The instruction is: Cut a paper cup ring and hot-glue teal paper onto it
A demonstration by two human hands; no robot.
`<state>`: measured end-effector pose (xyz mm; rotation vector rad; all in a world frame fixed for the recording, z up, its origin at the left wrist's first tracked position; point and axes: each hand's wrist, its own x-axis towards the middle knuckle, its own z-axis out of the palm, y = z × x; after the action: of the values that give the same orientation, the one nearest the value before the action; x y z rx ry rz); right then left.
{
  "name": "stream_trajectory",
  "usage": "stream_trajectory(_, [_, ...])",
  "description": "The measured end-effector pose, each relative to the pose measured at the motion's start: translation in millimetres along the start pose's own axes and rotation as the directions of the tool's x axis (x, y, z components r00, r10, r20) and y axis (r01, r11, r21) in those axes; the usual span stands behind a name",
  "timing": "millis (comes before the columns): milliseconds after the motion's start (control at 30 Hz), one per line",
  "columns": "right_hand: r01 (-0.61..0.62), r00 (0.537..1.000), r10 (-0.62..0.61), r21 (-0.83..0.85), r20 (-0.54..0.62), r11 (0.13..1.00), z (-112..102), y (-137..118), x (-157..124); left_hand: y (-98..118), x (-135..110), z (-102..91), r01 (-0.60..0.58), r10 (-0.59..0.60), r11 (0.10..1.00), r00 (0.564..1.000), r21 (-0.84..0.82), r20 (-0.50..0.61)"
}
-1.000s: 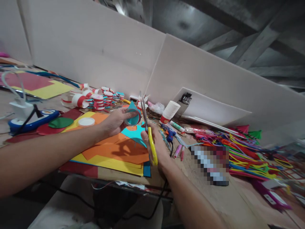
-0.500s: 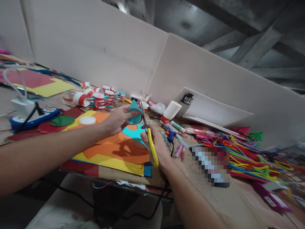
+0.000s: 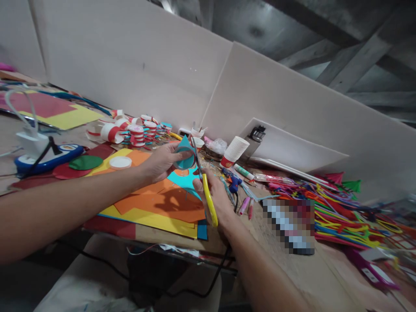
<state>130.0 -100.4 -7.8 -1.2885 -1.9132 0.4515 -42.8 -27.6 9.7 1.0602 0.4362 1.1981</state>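
Note:
Pinched in my left hand [image 3: 164, 161] is a piece of turquoise paper [image 3: 185, 142] with a pointed top, held above the sheets; a pale round rim shows around its lower part. My right hand [image 3: 212, 190] grips scissors [image 3: 210, 201] with yellow handles, the blades pointing up along the paper's right edge. Whether the blades touch the paper I cannot tell. Below my hands, a turquoise sheet with cut-out holes [image 3: 186, 184] lies on orange paper [image 3: 146, 201] and yellow paper [image 3: 156, 223]. A white round lid [image 3: 120, 162] rests left of them, partly beside my left forearm.
Red-and-white paper-cup rings [image 3: 112, 132] cluster at the back. A stack of paper cups [image 3: 236, 149] and a bottle [image 3: 255, 141] stand back right, near a blue glue gun [image 3: 234, 183]. Colourful pipe cleaners [image 3: 338, 223] lie right. A blue power strip [image 3: 48, 160] sits left.
The scissors and both hands stay in nearly the same pose at the turquoise paper. The whole view has shifted very slightly.

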Motion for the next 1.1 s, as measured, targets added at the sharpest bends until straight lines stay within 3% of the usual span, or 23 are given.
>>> stream_trajectory(733, [-0.019, 1.000, 0.019, 0.013, 0.018, 1.000, -1.7, -3.0, 1.4, -1.3, 1.8, -4.0, 0.010, -0.010, 1.000, 1.000, 0.021, -0.008])
stream_trajectory(1100, [-0.010, 1.000, 0.011, -0.083, 0.006, 0.997, -1.2, -5.8, 1.2, -3.0, -0.9, -6.6, 0.037, -0.037, 0.999, 0.999, -0.029, -0.007])
